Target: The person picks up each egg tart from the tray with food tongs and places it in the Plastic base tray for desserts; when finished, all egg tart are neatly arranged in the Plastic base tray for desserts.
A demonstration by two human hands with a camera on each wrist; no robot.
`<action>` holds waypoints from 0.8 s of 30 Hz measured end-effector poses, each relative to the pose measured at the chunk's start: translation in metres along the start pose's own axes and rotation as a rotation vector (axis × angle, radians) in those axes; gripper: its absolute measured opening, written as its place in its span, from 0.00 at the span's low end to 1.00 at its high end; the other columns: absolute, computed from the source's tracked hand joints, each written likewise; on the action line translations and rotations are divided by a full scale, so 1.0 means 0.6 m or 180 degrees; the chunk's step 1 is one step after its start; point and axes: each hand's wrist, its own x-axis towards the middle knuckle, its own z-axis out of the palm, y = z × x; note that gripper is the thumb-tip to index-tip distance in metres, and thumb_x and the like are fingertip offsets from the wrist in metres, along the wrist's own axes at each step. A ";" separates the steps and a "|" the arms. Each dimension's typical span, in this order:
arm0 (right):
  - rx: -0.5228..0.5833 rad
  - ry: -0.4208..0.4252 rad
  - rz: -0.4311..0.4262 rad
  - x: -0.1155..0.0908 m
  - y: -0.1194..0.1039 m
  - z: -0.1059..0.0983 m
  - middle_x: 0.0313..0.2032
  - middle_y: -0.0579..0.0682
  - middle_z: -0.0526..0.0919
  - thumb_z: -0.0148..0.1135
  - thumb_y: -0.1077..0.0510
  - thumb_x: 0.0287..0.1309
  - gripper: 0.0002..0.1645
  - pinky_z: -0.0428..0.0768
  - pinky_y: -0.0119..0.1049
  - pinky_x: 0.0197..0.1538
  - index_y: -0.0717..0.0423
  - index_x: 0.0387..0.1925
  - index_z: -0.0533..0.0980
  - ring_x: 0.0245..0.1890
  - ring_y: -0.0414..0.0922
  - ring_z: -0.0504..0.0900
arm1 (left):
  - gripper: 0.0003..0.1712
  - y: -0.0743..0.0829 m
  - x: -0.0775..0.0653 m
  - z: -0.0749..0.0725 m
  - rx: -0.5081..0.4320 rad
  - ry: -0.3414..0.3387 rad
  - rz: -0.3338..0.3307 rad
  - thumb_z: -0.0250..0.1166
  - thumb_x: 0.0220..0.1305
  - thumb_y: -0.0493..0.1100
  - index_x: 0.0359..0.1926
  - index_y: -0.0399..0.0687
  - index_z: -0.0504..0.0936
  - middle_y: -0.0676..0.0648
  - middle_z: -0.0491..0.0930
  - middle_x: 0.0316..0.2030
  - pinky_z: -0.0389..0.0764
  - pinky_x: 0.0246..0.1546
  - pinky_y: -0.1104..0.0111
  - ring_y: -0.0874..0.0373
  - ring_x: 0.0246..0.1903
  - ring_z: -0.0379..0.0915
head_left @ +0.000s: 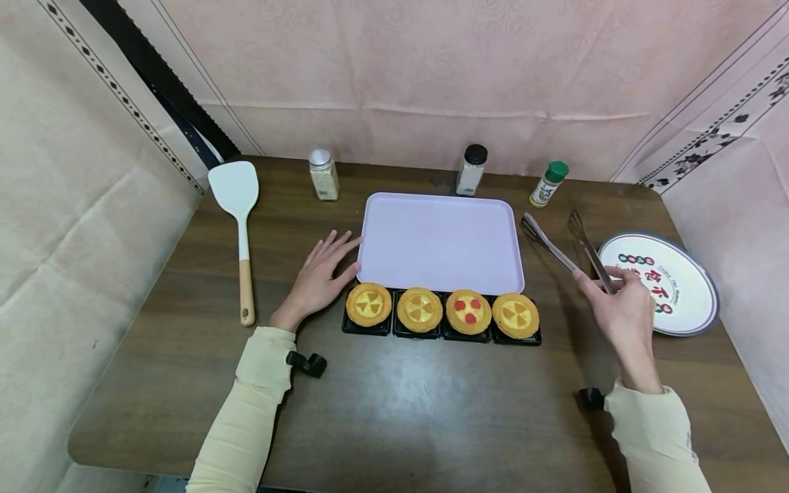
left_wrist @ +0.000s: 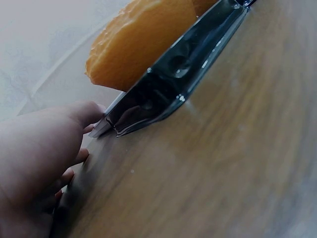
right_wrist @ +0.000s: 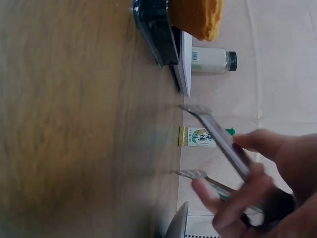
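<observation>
My left hand lies at the left edge of a pale lilac tray, its fingers spread and fairly straight, the tips touching or very near the rim. In the left wrist view its thumb is beside the tray's corner. My right hand grips metal tongs, whose two arms are spread apart with nothing between them; their tips point away toward the back. Several round yellow tarts sit in a row of black plastic holders along the tray's near edge. One tart has red spots; the others show yellow wedges.
A white plate with a blue rim and red print lies beyond the right hand. Along the back stand a silver-capped jar, a black-capped jar and a green-capped bottle. A white spatula with a wooden handle lies at left.
</observation>
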 end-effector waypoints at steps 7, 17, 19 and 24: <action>0.0013 -0.0307 -0.0371 -0.008 0.009 0.008 0.44 0.66 0.82 0.60 0.42 0.64 0.44 0.78 0.28 0.23 0.70 0.67 0.61 0.18 0.43 0.84 | 0.31 0.000 0.002 0.000 0.0010 0.0011 -0.0001 0.52 0.75 0.57 0.74 0.57 0.62 0.44 0.55 0.73 0.39 0.71 0.49 0.46 0.74 0.38; -0.0765 0.0010 -0.0480 -0.006 0.016 0.020 0.45 0.65 0.83 0.66 0.34 0.55 0.45 0.71 0.46 0.27 0.69 0.57 0.75 0.35 0.59 0.80 | 0.31 0.000 0.003 0.003 0.0051 0.0030 -0.0035 0.52 0.74 0.58 0.74 0.59 0.63 0.46 0.56 0.73 0.38 0.71 0.50 0.48 0.74 0.38; -0.0801 -0.0022 -0.0484 -0.005 0.018 0.019 0.43 0.65 0.83 0.66 0.33 0.55 0.46 0.71 0.44 0.25 0.69 0.57 0.75 0.33 0.57 0.80 | 0.31 0.000 0.004 0.004 0.0051 0.0035 -0.0042 0.52 0.74 0.58 0.74 0.60 0.62 0.46 0.56 0.73 0.38 0.71 0.51 0.48 0.74 0.38; -0.0842 -0.0119 -0.0486 -0.004 0.020 0.019 0.43 0.66 0.83 0.67 0.33 0.54 0.47 0.71 0.46 0.26 0.71 0.56 0.74 0.33 0.58 0.81 | 0.31 0.001 0.005 0.003 0.0046 0.0036 -0.0034 0.52 0.74 0.58 0.74 0.59 0.62 0.46 0.56 0.73 0.38 0.71 0.51 0.48 0.74 0.37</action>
